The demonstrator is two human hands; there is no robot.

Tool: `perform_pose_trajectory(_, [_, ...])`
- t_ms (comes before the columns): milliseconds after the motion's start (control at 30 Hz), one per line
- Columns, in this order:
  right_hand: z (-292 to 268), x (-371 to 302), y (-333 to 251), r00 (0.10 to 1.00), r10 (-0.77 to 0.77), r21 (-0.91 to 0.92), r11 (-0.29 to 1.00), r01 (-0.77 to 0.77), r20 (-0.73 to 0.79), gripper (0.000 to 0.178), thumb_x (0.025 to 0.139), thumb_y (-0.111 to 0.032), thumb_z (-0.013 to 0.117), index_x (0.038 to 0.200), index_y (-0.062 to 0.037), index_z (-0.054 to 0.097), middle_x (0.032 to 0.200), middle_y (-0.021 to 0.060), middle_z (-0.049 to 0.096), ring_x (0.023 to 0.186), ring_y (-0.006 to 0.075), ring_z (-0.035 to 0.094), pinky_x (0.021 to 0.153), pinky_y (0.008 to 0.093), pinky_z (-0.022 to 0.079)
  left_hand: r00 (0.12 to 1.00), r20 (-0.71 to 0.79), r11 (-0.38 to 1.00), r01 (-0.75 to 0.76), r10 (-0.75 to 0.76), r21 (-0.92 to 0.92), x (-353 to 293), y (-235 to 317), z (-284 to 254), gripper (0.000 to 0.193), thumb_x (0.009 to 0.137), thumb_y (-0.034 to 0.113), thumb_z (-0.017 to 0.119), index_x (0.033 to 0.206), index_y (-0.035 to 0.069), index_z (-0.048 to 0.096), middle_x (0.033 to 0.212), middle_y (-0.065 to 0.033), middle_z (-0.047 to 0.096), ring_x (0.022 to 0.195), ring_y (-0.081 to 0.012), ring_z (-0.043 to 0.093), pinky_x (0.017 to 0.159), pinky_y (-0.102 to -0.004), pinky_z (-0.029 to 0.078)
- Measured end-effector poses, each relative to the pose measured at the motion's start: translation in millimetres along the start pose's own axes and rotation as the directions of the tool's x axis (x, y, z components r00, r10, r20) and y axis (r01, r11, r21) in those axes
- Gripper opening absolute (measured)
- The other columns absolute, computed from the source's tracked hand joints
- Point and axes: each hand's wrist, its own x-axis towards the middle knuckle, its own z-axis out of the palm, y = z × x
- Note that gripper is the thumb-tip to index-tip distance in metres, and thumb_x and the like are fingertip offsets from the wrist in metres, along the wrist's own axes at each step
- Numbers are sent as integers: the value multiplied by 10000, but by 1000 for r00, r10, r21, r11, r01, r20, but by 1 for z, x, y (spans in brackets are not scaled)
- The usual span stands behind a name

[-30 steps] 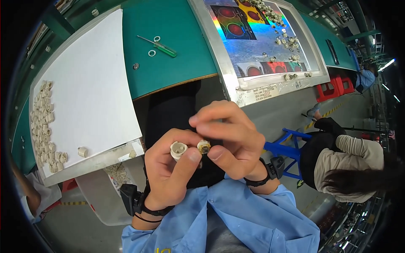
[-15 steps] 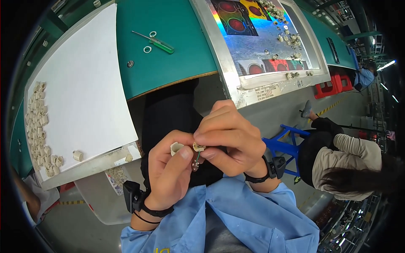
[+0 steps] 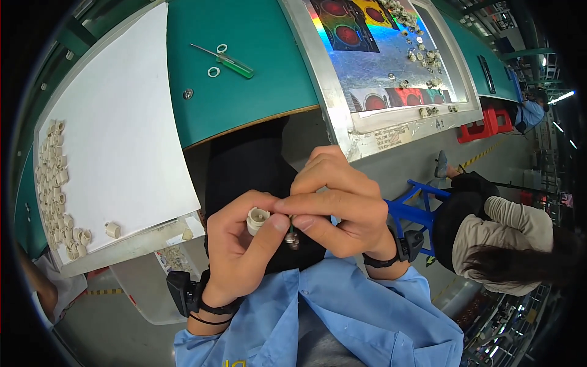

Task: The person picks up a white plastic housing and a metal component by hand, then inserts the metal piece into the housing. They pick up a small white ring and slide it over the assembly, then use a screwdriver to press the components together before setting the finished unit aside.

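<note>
Over my lap, both hands meet with their fingertips close together. In my left hand (image 3: pixel 241 248) is a small cream plastic cap (image 3: pixel 257 221), open side up, pinched between thumb and fingers. My right hand (image 3: pixel 342 211) is closed at its thumb and fingertips around a small part beside the cap; the fingers hide most of it. Below those fingertips, a short green wire (image 3: pixel 291 226) leads to a small shiny metal piece (image 3: pixel 293 240) that hangs free. Whether my left thumb tip also touches the wired part, I cannot tell.
Many cream caps (image 3: pixel 56 183) line the left side of a white board (image 3: pixel 122 116). A green-handled screwdriver (image 3: pixel 234 66) lies on the green table beside white rings (image 3: pixel 213 72). Small parts (image 3: pixel 431 61) sit on a framed shiny sheet at right. A blue stool (image 3: pixel 408 211) and seated person are nearby.
The cap's opening now faces me more. The cream piece at my right fingertips has become hidden, and the hanging metal piece has shifted slightly right. Both hands have drifted slightly apart at the wrists.
</note>
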Motion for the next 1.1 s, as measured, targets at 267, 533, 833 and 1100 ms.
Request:
perform_pose_trajectory(267, [-5, 1, -11, 996, 76, 44, 996, -78, 43, 235, 748, -64, 763, 975, -7, 745, 818, 107, 686, 682, 221, 636, 688, 359, 442, 997, 33, 975, 75, -69, -207, 0, -6, -3, 139, 951, 65, 537, 936, -47, 618, 866, -70, 643, 758, -81, 580, 668, -220, 490])
perform_pose_trajectory(533, [-9, -2, -3, 993, -109, -111, 987, 114, 48, 316, 700, -119, 858, 966, -13, 723, 813, 87, 703, 673, 230, 655, 697, 360, 466, 985, 21, 896, 164, -171, -412, 0, -6, 8, 142, 932, 61, 526, 933, -53, 611, 827, -76, 615, 733, -88, 553, 632, -223, 445])
perform_pose_trajectory(833, [16, -21, 3, 977, 113, 156, 984, -85, -181, 267, 773, -119, 817, 962, 24, 695, 900, 161, 685, 739, 240, 630, 691, 387, 451, 981, -99, 985, -169, 164, -37, 1, -22, 16, 170, 962, 94, 552, 980, -60, 620, 835, -75, 613, 710, -92, 498, 606, -235, 374])
perform_pose_trajectory(1100, [4, -17, 1, 975, 137, 139, 984, -113, -177, 211, 773, -75, 773, 946, 21, 701, 940, 167, 680, 741, 228, 616, 710, 387, 425, 942, -8, 911, -321, 334, 259, 2, -22, 12, 222, 951, 62, 547, 1122, -74, 587, 862, -78, 585, 744, -101, 482, 663, -234, 371])
